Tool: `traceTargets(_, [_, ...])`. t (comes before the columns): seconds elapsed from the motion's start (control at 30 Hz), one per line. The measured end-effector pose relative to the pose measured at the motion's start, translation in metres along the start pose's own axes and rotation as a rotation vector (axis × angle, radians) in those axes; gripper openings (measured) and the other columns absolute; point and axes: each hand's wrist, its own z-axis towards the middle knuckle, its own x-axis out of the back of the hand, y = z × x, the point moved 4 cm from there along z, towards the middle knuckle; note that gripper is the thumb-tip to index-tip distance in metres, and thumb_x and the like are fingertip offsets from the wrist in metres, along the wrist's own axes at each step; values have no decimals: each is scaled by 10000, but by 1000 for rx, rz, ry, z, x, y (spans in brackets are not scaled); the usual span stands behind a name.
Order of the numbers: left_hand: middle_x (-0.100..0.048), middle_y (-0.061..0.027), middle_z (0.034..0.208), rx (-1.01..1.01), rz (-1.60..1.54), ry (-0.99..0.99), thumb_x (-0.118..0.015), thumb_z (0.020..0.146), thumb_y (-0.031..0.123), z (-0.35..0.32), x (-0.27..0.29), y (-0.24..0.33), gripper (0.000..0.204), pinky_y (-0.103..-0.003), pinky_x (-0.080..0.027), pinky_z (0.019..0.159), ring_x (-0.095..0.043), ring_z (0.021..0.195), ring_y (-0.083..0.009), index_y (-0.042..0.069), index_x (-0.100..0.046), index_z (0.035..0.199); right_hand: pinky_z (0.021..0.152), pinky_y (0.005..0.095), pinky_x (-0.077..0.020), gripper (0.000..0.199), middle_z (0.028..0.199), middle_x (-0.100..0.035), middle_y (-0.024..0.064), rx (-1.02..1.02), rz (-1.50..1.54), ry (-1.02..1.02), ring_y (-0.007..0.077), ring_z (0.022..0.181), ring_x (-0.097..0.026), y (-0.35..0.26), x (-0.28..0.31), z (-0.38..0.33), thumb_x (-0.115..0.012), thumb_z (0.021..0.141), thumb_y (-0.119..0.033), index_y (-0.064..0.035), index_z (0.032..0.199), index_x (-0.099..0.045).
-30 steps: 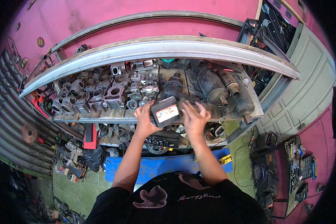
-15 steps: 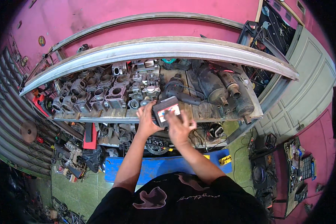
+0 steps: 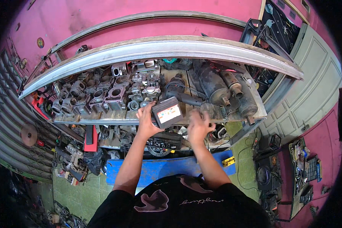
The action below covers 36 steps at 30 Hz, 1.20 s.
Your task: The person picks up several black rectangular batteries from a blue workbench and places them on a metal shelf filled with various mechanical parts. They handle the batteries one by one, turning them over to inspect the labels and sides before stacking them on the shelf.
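A black, box-shaped battery with a white and red label on its front face is held up at the front edge of the workbench. My left hand grips its left side, with the fingers up along the edge and the thumb underneath. To the right, my right hand is apart from the battery, smeared by motion, its fingers spread and nothing visible in them. Just behind the battery, a dark power drill lies on the bench top.
Several engine cylinders and carburettors crowd the bench's left half. Dark exhaust mufflers lie at the right. A metal beam crosses above the bench. Below stand a blue bench and a yellow case.
My right hand has come off the battery's label and moved right and slightly down. The battery stays in my left hand, its label now uncovered.
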Motion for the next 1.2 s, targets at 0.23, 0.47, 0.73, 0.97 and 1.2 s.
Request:
traceTargets(0.23, [-549,-105,1445,-35,24,5,-977,416,298,-2,1,1,1218,-502,-321,1072,-457,1223,-375,131,-425,1488,973,626,-314,385,1354,-657,110,-139,-104,-36,336,1309,-494,17,22,45,-673,876,-299,-108,1207,-717])
traceTargets(0.47, [-528,-96,1523,-180,12,8,-999,379,274,-10,0,4,1241,-501,-326,1067,-464,1279,-376,137,-422,1469,1130,489,-361,783,1323,-668,193,13,814,-561,337,1314,-547,-16,0,55,-842,826,-324,-54,1483,-514])
traceTargets(0.73, [-483,-33,1571,-109,65,-151,-992,426,323,3,13,6,1255,-511,-324,1076,-451,1288,-377,155,-382,1510,1136,363,-432,944,1414,-617,123,-40,1147,-789,200,1269,-595,-8,-30,53,-908,757,-76,41,1544,-400])
traceTargets(0.97, [-414,-38,1627,-104,170,-107,-966,484,340,5,8,8,1327,-536,-305,1103,-439,1278,-408,146,-279,1602,1070,488,-373,828,1200,-667,152,-202,699,-255,319,1197,-557,-34,12,32,-957,592,-323,-32,1291,-620])
traceTargets(1.2, [-504,-90,1535,-91,176,-80,-941,511,352,22,-22,53,1195,-534,-296,1091,-449,1273,-393,139,-393,1551,1022,547,-335,835,1159,-596,170,-204,374,-13,386,1187,-496,-60,35,42,-939,584,-400,-40,1257,-601])
